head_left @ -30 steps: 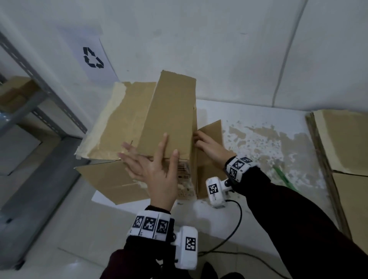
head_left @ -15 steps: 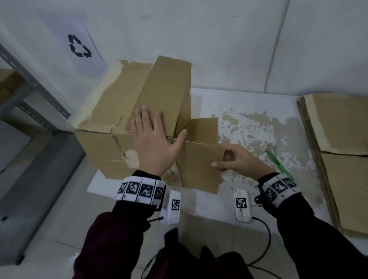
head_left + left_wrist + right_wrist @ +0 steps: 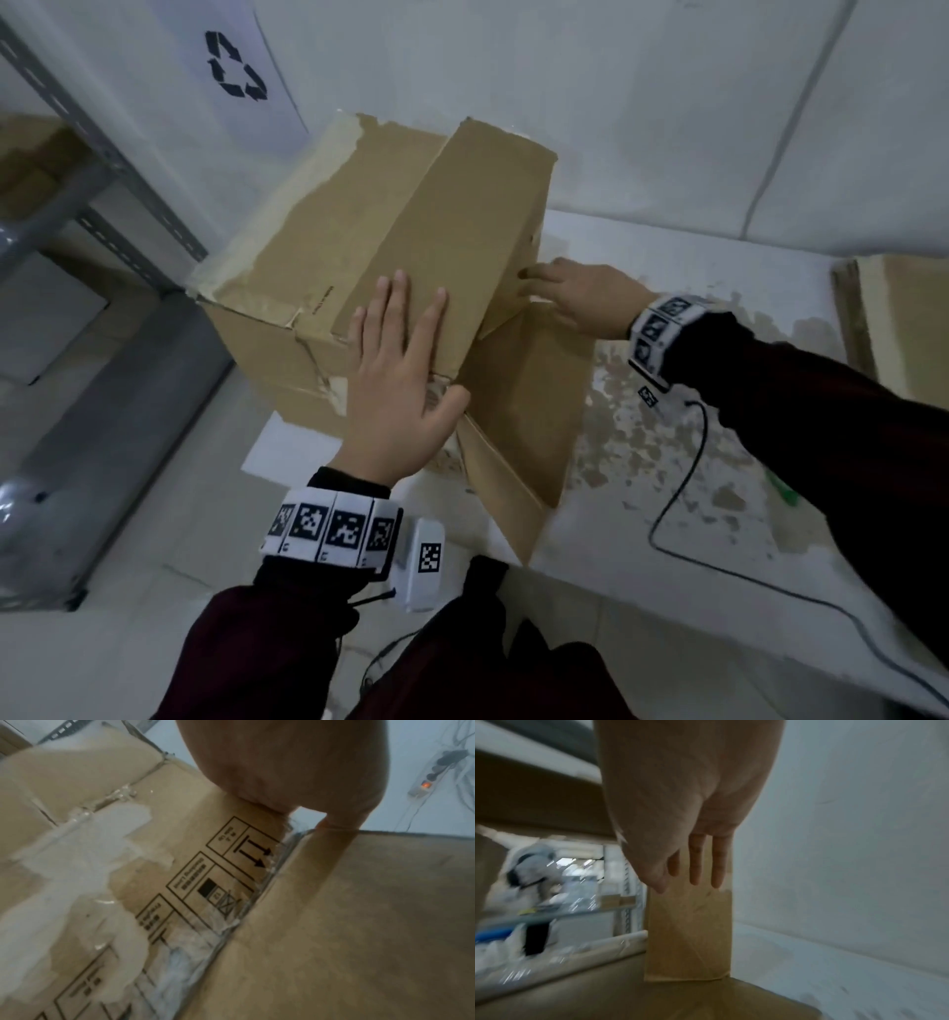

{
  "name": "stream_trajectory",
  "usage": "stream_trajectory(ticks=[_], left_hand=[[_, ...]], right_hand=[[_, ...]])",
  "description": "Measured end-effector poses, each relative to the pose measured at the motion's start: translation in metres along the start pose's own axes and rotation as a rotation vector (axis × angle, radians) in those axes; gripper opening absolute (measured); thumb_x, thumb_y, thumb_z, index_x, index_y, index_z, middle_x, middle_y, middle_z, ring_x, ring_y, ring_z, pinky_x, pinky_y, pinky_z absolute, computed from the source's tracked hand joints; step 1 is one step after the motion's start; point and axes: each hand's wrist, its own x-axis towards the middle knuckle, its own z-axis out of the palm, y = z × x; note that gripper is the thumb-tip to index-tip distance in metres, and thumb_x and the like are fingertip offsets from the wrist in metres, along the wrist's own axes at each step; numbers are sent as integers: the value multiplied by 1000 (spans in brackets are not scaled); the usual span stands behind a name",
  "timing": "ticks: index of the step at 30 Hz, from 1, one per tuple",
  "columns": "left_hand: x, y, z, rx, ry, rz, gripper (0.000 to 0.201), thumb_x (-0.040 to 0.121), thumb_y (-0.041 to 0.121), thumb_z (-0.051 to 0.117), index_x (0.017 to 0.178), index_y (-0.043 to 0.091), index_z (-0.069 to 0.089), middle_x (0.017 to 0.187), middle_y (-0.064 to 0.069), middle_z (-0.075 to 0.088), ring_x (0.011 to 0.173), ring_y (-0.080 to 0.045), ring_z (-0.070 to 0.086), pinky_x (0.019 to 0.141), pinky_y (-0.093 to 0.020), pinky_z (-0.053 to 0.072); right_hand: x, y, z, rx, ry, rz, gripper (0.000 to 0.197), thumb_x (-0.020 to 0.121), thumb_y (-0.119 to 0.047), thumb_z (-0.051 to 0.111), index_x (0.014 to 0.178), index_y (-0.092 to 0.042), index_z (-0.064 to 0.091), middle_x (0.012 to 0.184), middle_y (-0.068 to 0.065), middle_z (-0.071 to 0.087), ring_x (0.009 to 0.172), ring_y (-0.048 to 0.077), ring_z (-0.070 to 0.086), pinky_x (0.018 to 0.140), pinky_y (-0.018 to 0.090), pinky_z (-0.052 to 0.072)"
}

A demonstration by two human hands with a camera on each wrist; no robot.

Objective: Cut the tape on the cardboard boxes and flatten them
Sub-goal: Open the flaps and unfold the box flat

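A brown cardboard box [image 3: 318, 241] stands on the white table [image 3: 667, 246] by the wall, its surface torn and patched with pale tape residue. One top flap [image 3: 462, 221] lies folded over it. My left hand [image 3: 405, 370] presses flat on that flap with straight fingers. A side flap [image 3: 524, 411] hangs open toward me at the box's right. My right hand [image 3: 575, 298] reaches to the box's right edge, its straight fingers [image 3: 695, 862] against the cardboard [image 3: 687, 933]. In the left wrist view the box's printed side [image 3: 205, 882] shows handling marks and a taped seam.
A stack of flattened cardboard [image 3: 904, 324] lies at the table's right end. A green object [image 3: 780, 488] peeks out beside my right sleeve. A black cable [image 3: 672, 488] trails over the table. Grey metal shelving [image 3: 102, 169] stands to the left. A recycling sign [image 3: 233, 64] hangs on the wall.
My right hand let go of the hanging side flap and moved up to the box's right edge. My left hand stays pressed flat on the top flap.
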Motion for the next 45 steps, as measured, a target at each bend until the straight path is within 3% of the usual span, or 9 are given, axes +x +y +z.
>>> stream_trajectory(ticks=[4,7,11,19,23,27,32,41,45], left_hand=[[7,-13,-5,4,-9,4,80,75,44,38,150,19,28,159,-11,13,148,-24,3,119,-41,0],[14,-12,0,-2,2,14,80,73,44,40,148,18,32,158,-12,16,148,-26,6,118,-43,4],[25,0,14,12,48,23,76,71,42,43,143,16,42,155,-13,25,146,-28,15,116,-48,12],[48,22,42,28,72,86,71,73,44,43,139,19,48,152,-11,34,144,-26,23,114,-57,11],[69,35,61,57,-13,88,73,74,46,44,143,21,42,156,-10,27,146,-26,17,113,-60,9],[100,46,97,64,-77,174,67,75,45,48,139,25,48,157,-12,23,147,-29,11,109,-70,5],[120,57,146,0,-200,338,47,77,32,54,119,11,61,151,-20,32,142,-41,19,100,-52,38],[126,44,219,-107,-604,854,34,81,23,37,83,7,67,110,-14,68,109,-30,63,114,-48,17],[130,56,210,-417,-840,583,44,83,33,35,76,3,66,71,-14,65,82,-29,62,105,-35,31]], right_hand=[[45,-15,-1,-285,6,-158,43,81,-1,50,121,-11,61,112,17,64,92,38,61,59,40,53],[49,-23,-7,-341,-17,25,23,81,-13,62,103,-11,68,100,14,65,80,33,62,55,34,48],[33,-22,-3,-129,56,224,38,97,-32,43,120,-5,56,115,20,58,94,37,60,59,37,43],[-38,0,13,164,338,488,14,82,-8,58,92,1,54,72,21,58,56,36,58,51,32,38],[-77,41,18,404,474,776,7,87,-1,50,94,-1,51,86,20,58,72,34,57,62,34,41],[-94,71,27,1006,465,980,36,97,-19,50,133,-14,45,121,13,53,94,27,62,76,35,56],[-91,68,41,1551,422,1048,51,99,-33,44,147,-24,29,142,-2,43,122,23,50,97,42,46],[-79,39,78,1160,223,1047,58,96,-28,51,147,-15,27,150,4,33,131,15,39,107,24,34],[-78,-10,105,983,437,1094,56,94,-11,46,147,-14,28,148,10,32,135,21,33,115,33,27]])
